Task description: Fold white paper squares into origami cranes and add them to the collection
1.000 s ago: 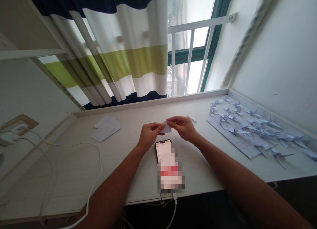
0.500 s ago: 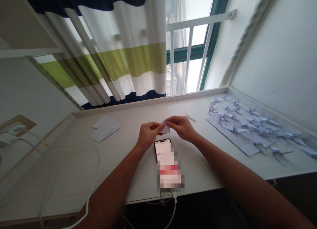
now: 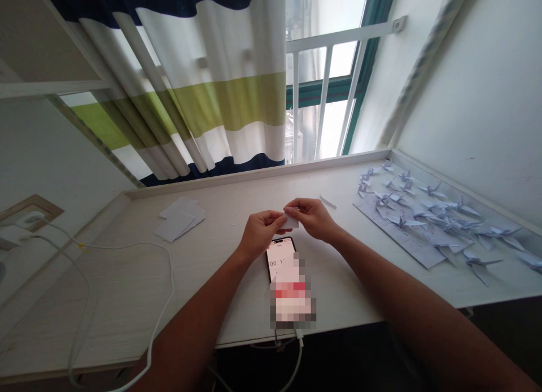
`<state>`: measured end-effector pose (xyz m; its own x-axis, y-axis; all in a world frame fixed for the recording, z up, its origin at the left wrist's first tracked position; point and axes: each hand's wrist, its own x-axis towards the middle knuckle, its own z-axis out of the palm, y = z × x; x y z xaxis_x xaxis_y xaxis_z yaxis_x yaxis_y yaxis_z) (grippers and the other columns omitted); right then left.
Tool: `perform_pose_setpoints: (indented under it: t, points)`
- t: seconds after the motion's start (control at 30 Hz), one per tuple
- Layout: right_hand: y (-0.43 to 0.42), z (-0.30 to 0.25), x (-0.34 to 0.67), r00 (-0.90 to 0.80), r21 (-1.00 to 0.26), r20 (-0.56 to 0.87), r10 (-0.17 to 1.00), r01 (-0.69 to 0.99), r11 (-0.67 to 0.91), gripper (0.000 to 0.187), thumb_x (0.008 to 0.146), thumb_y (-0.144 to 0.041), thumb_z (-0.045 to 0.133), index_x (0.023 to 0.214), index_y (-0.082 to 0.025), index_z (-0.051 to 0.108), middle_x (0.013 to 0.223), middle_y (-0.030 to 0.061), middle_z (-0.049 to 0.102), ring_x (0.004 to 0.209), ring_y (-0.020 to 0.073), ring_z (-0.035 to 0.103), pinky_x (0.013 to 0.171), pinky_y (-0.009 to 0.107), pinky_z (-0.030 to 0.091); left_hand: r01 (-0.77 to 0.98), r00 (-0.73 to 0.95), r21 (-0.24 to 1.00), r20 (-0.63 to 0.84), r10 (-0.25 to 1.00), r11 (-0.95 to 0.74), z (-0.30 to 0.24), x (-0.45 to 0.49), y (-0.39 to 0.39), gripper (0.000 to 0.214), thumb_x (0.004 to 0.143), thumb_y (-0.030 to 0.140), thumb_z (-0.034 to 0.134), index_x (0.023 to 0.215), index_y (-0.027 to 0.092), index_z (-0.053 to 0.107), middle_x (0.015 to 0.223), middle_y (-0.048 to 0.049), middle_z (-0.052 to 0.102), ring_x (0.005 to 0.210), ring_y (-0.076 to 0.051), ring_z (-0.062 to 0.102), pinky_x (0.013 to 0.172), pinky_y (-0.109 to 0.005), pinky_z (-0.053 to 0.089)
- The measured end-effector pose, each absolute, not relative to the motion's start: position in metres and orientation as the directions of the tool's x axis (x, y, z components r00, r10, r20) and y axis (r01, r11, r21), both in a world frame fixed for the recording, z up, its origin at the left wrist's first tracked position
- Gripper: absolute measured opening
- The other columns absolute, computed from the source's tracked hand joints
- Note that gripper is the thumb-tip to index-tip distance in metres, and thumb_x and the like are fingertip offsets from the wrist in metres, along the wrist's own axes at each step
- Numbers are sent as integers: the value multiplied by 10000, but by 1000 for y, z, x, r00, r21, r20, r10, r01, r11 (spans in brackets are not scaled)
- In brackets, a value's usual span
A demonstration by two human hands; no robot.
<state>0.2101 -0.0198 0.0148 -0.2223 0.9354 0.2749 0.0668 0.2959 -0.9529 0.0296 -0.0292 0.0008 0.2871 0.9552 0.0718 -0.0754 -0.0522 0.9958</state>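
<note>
A small folded piece of white paper (image 3: 290, 222) is held up between both hands, over the desk and just beyond the phone. My left hand (image 3: 261, 231) pinches its left side between thumb and fingers. At its upper right, my right hand (image 3: 313, 218) grips the paper with thumb and forefinger. The fingers cover part of the sheet, so its exact fold is hard to make out. Below the hands lies a phone (image 3: 280, 262) with a timer on its lit screen, its lower part blurred out.
Several folded paper cranes (image 3: 444, 217) spread over the desk's right side, some on a printed sheet (image 3: 393, 239). Loose white paper squares (image 3: 180, 218) lie at left. A paper strip (image 3: 328, 201) rests behind my right hand. A white cable (image 3: 171, 279) crosses the left side.
My left hand has shifted slightly right, closer to the right hand, and the paper has moved a little right with it. Both hands still hold the paper.
</note>
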Motion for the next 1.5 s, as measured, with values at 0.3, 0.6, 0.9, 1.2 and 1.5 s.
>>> perform_pose_setpoints:
  t: [0.3, 0.6, 0.9, 1.2, 1.5]
  points:
    - [-18, 13, 212, -177, -941, 283, 943, 136, 308, 287, 817, -449, 730, 811, -165, 764, 746, 55, 736, 666, 176, 628, 583, 292, 496, -54, 389, 998, -5, 921, 28, 6, 27, -29, 462, 743, 532, 823, 912, 115, 719, 817, -125, 783, 765, -289, 783, 734, -386, 627]
    - [-19, 16, 212, -125, -945, 305, 944, 84, 316, 330, 889, -467, 655, 845, -158, 760, 769, 53, 716, 690, 164, 617, 628, 299, 515, -108, 346, 993, -1, 938, 41, 6, 32, -31, 489, 742, 551, 817, 900, 104, 695, 804, -137, 780, 773, -307, 782, 727, -405, 629]
    - [-18, 17, 225, -369, -798, 462, 807, 225, 559, 241, 956, -299, 589, 1131, -295, 753, 1120, 65, 671, 1010, 208, 657, 849, 393, 576, -191, 182, 981, 57, 982, -22, 12, 28, -28, 484, 762, 538, 802, 935, 97, 700, 835, -148, 786, 839, -305, 779, 824, -449, 621]
    - [-18, 20, 227, -478, -746, 442, 759, 274, 607, 220, 971, -304, 594, 1110, -294, 764, 1045, 55, 658, 917, 191, 652, 852, 393, 566, -189, 238, 982, 71, 969, -25, 10, 24, -27, 471, 783, 552, 782, 941, 114, 709, 866, -123, 789, 810, -270, 780, 788, -405, 622]
    - [-24, 16, 208, -278, -857, 423, 863, 186, 480, 191, 927, -383, 660, 902, -200, 708, 875, 39, 718, 794, 180, 688, 790, 367, 585, -225, 110, 969, 135, 985, -108, 6, 37, -31, 497, 762, 585, 782, 902, 114, 710, 785, -105, 778, 791, -281, 779, 726, -389, 622]
